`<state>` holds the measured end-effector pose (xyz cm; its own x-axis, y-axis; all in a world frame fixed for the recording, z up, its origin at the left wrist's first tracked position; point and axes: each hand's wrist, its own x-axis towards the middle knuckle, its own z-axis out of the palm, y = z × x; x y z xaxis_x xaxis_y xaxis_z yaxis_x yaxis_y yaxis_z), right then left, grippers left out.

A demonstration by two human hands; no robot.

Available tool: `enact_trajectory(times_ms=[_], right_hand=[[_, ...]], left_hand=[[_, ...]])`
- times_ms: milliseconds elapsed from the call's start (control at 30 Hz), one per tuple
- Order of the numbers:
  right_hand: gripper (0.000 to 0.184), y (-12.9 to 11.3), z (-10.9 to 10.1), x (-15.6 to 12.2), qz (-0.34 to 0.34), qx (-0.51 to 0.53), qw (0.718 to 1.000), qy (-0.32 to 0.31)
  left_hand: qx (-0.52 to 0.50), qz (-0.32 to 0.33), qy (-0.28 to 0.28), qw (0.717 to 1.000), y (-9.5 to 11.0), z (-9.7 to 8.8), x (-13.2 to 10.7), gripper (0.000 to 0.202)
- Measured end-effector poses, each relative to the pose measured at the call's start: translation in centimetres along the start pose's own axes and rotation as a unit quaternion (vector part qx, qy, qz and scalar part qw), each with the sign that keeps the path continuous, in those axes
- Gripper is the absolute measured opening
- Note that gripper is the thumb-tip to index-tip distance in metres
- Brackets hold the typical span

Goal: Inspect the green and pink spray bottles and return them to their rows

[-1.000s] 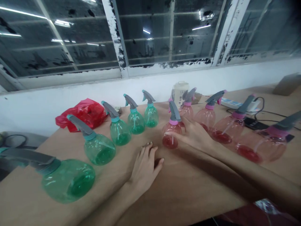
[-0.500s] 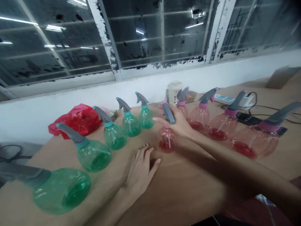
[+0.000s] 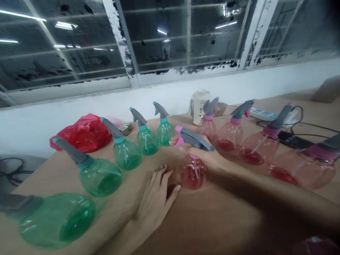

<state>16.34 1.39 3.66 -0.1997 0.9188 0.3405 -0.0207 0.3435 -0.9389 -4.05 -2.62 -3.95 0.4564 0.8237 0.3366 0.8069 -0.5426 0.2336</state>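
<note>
My right hand point(image 3: 205, 150) is wrapped round the neck of a pink spray bottle point(image 3: 193, 176), just under its grey trigger head, which points left. Red liquid shows in its base. My left hand point(image 3: 156, 194) lies on the table, fingers stretched out, with nothing in it, a little left of that bottle. To the left runs a row of several green spray bottles point(image 3: 128, 154) with grey and teal heads. On the right stands a matching row of several pink spray bottles point(image 3: 230, 136), each with some red liquid at the bottom.
A red plastic bag point(image 3: 83, 134) lies at the table's back left. Behind the bottles is a white paper cup point(image 3: 201, 106). At right are a white power strip point(image 3: 268, 115), a black phone-like device point(image 3: 296, 141) and cables. A windowed wall bounds the table's far side.
The held pink bottle has come slightly nearer and turned, so its trigger head now points left. My right hand has shifted round its neck. My left hand stays put.
</note>
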Motion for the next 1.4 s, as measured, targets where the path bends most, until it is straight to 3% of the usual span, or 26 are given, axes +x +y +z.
enact_trajectory(times_ms=[200,500,867,1100,1300,1400], right_hand=[[0.024,-0.9,-0.1,-0.3,-0.046,0.028,0.991,-0.12],[0.022,-1.2,-0.4,-0.7,-0.042,0.008,0.986,-0.162],[0.019,-1.5,-0.1,-0.7,-0.053,-0.049,0.99,-0.119],[0.023,-0.7,-0.2,-1.6,0.03,-0.152,0.988,-0.001],[0.015,-1.4,0.0,-1.0,-0.004,-0.073,0.994,-0.076],[0.012,-1.8,0.3,-0.9,-0.018,-0.034,0.996,-0.077]], left_hand=[[0.018,-0.005,-0.006,1.0,0.3,-0.5,0.0,0.038],[0.025,0.008,-0.006,1.0,0.4,-0.8,0.2,0.039],[0.006,0.0,-0.006,1.0,0.0,0.0,-0.1,0.04],[0.003,0.012,0.005,1.0,0.0,-0.1,-0.1,0.04],[-0.001,0.003,0.001,1.0,0.1,-0.1,-0.1,0.038],[0.002,0.002,-0.003,1.0,0.2,-0.2,-0.1,0.039]])
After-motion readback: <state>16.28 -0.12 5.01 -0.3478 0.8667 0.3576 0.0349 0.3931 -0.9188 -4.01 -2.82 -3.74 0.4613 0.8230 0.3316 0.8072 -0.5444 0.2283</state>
